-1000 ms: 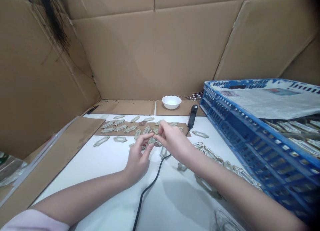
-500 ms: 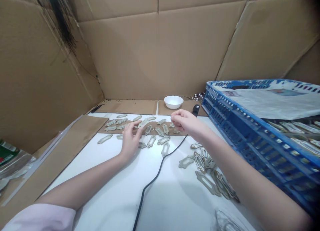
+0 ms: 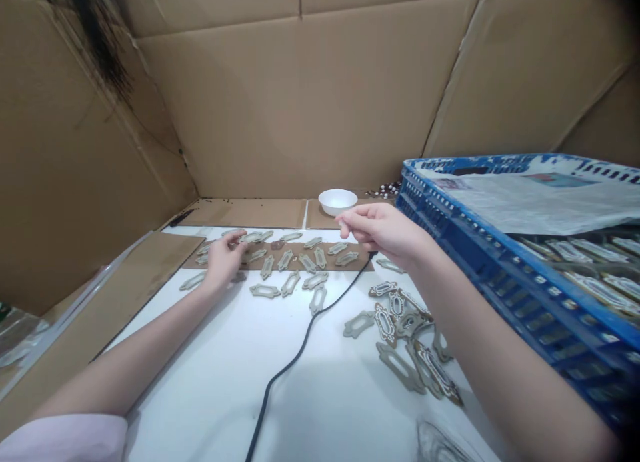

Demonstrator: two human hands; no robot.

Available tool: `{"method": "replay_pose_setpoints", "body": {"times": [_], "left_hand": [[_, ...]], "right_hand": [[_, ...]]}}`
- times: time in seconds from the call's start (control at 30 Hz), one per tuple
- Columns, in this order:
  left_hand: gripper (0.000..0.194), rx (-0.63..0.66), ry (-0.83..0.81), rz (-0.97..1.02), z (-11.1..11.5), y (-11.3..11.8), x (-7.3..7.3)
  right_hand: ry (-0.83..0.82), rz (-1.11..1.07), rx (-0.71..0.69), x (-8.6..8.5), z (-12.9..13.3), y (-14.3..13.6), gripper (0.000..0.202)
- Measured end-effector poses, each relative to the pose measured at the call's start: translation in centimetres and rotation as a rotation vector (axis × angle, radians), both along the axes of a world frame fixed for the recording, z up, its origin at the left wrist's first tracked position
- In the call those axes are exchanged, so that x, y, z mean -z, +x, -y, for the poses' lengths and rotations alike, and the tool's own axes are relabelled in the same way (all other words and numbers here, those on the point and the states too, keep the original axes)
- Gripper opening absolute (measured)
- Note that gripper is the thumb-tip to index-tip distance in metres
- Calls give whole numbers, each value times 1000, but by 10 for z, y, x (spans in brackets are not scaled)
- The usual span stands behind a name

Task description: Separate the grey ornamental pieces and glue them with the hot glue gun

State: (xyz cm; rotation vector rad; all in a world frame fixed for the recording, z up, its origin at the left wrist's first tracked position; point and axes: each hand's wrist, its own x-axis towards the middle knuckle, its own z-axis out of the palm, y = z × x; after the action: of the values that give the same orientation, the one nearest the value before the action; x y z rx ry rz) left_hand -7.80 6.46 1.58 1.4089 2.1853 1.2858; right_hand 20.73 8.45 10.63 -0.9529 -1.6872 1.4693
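Past the fingertips of my left hand (image 3: 225, 259), at the far left of the table, a pale openwork metal frame plate (image 3: 250, 237) shows. Thumb and forefinger are closed on its near end. My right hand (image 3: 383, 229) is raised over the table, just in front of the white bowl (image 3: 338, 202). Its fingertips are pinched together, with a small pale bit between them that is too small to name. Several similar frame plates (image 3: 290, 283) lie spread on and around a brown cardboard strip (image 3: 367, 267) between the hands.
A pile of frame plates (image 3: 400, 369) lies near my right forearm. A blue plastic crate (image 3: 450, 249) with paper and more plates stands on the right. A black cable (image 3: 295, 362) crosses the white table (image 3: 200, 395). Cardboard walls (image 3: 280, 109) enclose it, with small white beads (image 3: 387, 190) behind.
My left hand has moved left, taking a frame plate off the cardboard strip's middle with it. My right hand stays pinched near the bowl, slightly higher. The view has shifted a little.
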Motion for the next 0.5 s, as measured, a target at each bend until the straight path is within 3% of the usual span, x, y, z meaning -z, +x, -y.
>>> {"method": "replay_pose_setpoints", "body": {"times": [0.27, 0.5], "left_hand": [[36, 102, -83, 83, -51, -12, -18], [28, 115, -104, 57, -101, 4, -10]], "right_hand": [[-17, -29, 115, 1, -9, 3, 13], [-39, -78, 160, -5, -8, 6, 12]]}}
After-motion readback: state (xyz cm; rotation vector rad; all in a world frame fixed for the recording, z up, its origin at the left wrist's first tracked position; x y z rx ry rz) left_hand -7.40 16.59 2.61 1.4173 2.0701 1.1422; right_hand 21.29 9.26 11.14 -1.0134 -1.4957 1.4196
